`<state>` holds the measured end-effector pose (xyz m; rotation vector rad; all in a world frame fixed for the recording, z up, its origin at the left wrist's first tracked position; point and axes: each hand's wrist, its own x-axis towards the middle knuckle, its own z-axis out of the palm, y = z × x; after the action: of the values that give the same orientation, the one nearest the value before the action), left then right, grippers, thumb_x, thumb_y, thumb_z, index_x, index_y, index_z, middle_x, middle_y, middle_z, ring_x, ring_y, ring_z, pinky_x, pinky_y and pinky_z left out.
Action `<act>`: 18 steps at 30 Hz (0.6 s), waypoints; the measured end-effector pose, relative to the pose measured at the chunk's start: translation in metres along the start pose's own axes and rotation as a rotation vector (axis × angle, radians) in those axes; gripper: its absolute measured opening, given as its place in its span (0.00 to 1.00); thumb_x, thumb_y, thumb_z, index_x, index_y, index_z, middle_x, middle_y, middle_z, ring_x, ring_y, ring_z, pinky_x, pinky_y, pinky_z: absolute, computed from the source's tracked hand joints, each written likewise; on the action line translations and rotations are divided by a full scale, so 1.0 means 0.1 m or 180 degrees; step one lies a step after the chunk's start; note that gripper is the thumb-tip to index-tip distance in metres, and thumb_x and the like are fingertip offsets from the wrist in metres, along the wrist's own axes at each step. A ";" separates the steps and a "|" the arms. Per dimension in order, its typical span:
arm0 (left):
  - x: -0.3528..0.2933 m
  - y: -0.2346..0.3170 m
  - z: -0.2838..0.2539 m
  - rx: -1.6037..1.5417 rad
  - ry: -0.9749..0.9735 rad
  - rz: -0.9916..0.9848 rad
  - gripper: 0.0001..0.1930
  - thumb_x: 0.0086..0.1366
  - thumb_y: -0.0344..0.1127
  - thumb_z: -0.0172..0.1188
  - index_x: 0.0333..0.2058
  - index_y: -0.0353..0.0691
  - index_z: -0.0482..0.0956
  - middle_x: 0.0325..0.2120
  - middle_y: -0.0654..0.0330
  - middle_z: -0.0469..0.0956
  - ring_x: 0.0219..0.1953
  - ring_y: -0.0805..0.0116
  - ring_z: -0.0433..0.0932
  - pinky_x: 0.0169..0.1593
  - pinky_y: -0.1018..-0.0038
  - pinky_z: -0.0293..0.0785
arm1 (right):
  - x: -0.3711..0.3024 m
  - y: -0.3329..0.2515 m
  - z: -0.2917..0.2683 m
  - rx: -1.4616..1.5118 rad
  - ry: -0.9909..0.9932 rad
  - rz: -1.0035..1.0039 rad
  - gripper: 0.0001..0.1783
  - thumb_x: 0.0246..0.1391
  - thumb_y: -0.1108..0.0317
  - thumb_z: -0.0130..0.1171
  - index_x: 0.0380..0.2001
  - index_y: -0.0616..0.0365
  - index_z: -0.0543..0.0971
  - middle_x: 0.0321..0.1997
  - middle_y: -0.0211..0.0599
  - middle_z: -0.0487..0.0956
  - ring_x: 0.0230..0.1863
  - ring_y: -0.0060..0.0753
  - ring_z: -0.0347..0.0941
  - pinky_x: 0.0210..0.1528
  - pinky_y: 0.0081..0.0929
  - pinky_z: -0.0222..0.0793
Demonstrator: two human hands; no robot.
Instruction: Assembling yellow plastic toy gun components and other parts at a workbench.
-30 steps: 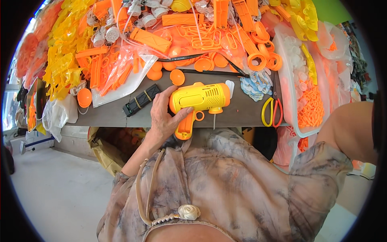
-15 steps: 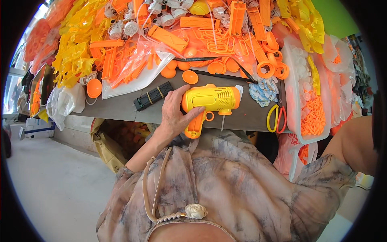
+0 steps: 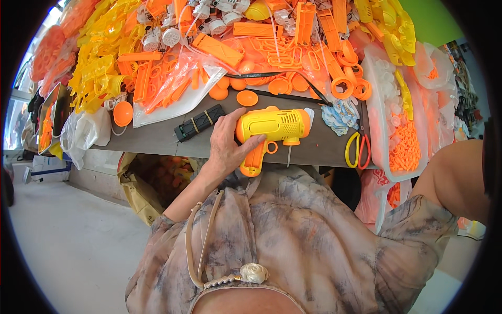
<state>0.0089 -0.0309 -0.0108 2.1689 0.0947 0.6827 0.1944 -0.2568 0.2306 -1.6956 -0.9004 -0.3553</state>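
My left hand (image 3: 226, 142) is closed around the rear of a yellow and orange plastic toy gun (image 3: 280, 124), thumb along its near side. The toy's orange handle and round trigger point toward me, and its nose faces right. A thin pale tube or rod hangs below the body. My right upper arm (image 3: 457, 170) reaches out past the right rim, so my right hand is not in view. Left of the toy lies a black block (image 3: 200, 122) with bands around it. An orange cup-shaped piece (image 3: 247, 98) rests just beyond my left hand.
Orange parts (image 3: 219, 49) and yellow shells (image 3: 97, 63) are heaped at the back. On the right stand scissors-like handles (image 3: 358, 150) and a clear bin (image 3: 379, 120) of small orange pieces. Blue-white stickers (image 3: 340, 118) lie near the bin. An open sack (image 3: 138, 191) sits below the table edge.
My left hand keeps its hold on the toy gun, which has barely shifted. The view has moved slightly, and my right upper arm sits a little differently at the right rim.
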 end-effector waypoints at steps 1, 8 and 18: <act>-0.01 0.00 0.01 -0.0027 0.0031 -0.0010 0.32 0.47 0.43 0.71 0.47 0.32 0.70 0.37 0.52 0.75 0.37 0.56 0.73 0.42 0.65 0.71 | -0.04 0.01 -0.01 -0.0017 -0.0027 -0.0009 0.18 0.57 0.68 0.44 0.49 0.65 0.68 0.49 0.40 0.72 0.48 0.32 0.70 0.53 0.30 0.66; -0.02 -0.02 0.00 -0.0116 0.0168 -0.0035 0.32 0.47 0.43 0.71 0.47 0.32 0.70 0.37 0.51 0.75 0.39 0.55 0.73 0.43 0.64 0.70 | -0.18 0.02 0.07 -0.0112 -0.0405 -0.0163 0.16 0.56 0.70 0.46 0.46 0.65 0.70 0.48 0.38 0.73 0.47 0.31 0.70 0.53 0.30 0.65; -0.06 -0.07 -0.02 -0.0114 0.0170 0.0118 0.34 0.47 0.43 0.71 0.50 0.34 0.69 0.41 0.51 0.75 0.41 0.53 0.72 0.45 0.63 0.70 | -0.47 0.23 0.23 -0.0536 -0.0585 0.0012 0.11 0.53 0.77 0.50 0.41 0.64 0.75 0.42 0.33 0.75 0.43 0.26 0.70 0.48 0.25 0.66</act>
<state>0.0035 -0.0267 -0.0176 2.1232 0.0700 0.7581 0.1743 -0.2551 0.1767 -1.9082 -1.0245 -0.2821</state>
